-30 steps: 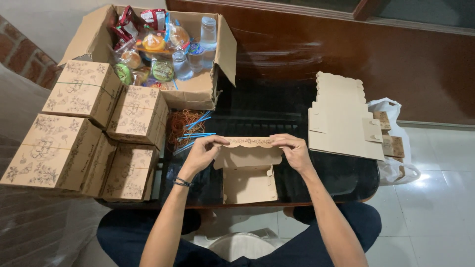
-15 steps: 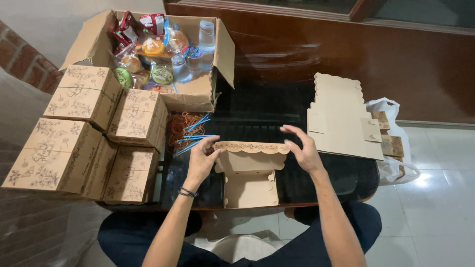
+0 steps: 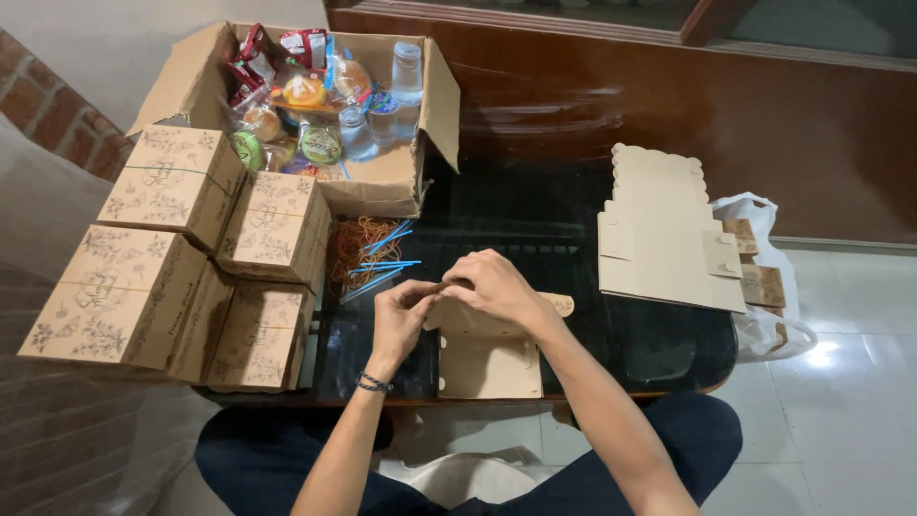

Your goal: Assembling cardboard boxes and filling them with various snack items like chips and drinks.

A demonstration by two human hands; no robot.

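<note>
Holding snack packets and sealed water cups, the open carton (image 3: 382,182) sits behind the glass table (image 3: 573,287). Both hands, left hand (image 3: 399,320) and right hand (image 3: 492,287), have closed together, fingers pinched on the half-folded cardboard box (image 3: 489,358) at the table's near edge; half a second ago they were spread apart at its sides.

matt brown card forms the half-folded box (image 3: 489,355) under the left hand (image 3: 399,320) and right hand (image 3: 494,284), and the flat blanks (image 3: 664,239) stacked nearby. the table top (image 3: 573,220) is dark glass, glossy and reflective. printed kraft-card boxes (image 3: 181,248) look dull and smooth. the big carton (image 3: 392,182) is rough corrugated cardboard, holding shiny plastic-wrapped snacks (image 3: 306,96) and clear plastic cups (image 3: 406,72). thin plastic straws (image 3: 382,263) lie beside rubber bands (image 3: 349,250). the floor tiles (image 3: 850,401) gleam.
</note>
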